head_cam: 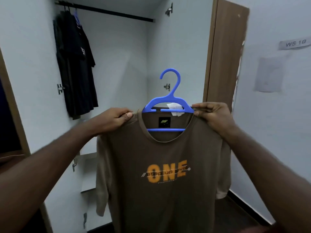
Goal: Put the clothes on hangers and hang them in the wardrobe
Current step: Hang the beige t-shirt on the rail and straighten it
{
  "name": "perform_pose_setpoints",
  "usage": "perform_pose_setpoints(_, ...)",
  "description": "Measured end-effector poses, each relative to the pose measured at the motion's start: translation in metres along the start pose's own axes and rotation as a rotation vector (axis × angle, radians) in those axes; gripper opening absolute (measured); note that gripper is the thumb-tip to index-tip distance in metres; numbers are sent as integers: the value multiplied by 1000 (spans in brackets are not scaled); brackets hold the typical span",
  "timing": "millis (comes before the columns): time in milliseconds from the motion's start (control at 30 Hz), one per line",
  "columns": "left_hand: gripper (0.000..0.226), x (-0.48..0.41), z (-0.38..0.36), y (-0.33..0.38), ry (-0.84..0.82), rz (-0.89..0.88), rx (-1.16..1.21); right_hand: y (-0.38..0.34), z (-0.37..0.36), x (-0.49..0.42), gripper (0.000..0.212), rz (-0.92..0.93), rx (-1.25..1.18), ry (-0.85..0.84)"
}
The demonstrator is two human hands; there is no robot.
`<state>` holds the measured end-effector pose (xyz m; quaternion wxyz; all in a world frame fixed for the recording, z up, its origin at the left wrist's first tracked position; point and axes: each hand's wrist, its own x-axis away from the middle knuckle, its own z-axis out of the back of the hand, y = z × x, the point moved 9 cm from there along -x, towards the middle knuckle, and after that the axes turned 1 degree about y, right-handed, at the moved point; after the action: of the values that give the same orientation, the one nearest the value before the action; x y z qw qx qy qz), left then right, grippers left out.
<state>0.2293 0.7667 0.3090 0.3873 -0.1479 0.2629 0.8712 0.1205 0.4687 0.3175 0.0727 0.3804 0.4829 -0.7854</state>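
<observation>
Both hands pinch shoulder fabric of the olive-brown cotton T-shirt with the orange "ONE" print (161, 179): the left hand (116, 120) at one shoulder seam, the right hand (213, 116) at the other, thumbs pressed onto the cloth. Between them sits the blue plastic hanger (170, 101), hook free above the collar. To hang it well, keep both shoulders level, then lift the hook up and left to the black wardrobe rail (107, 12), beside the dark hanging shirts (75, 64).
</observation>
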Motion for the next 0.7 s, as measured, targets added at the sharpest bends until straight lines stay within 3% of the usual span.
perform_pose_setpoints(200, 15, -59, 23, -56, 111, -20, -37, 19, -63, -73, 24, 55, -56, 60)
perform_pose_setpoints(333, 15, -90, 51, -107, 270, -13, -24, 16, -108, -103, 27, 310, 212, 17)
perform_pose_setpoints(400, 15, -106, 59, -132, 295, -11, -20, 27, -126, -126, 34, 319, 191, -72)
perform_pose_setpoints(533, 16, -131, 65, -171, 328, 4, -14, 78, -153, -202, 57, 112, 155, -326)
perform_pose_setpoints(633, 16, -150, 71, -195, 386, 4, -38, 122, -191, -242, 41, -37, 156, -670)
perform_pose_setpoints(700, 16, -166, 74, -213, 404, 28, -78, 145, -215, -263, 30, -52, 126, -790)
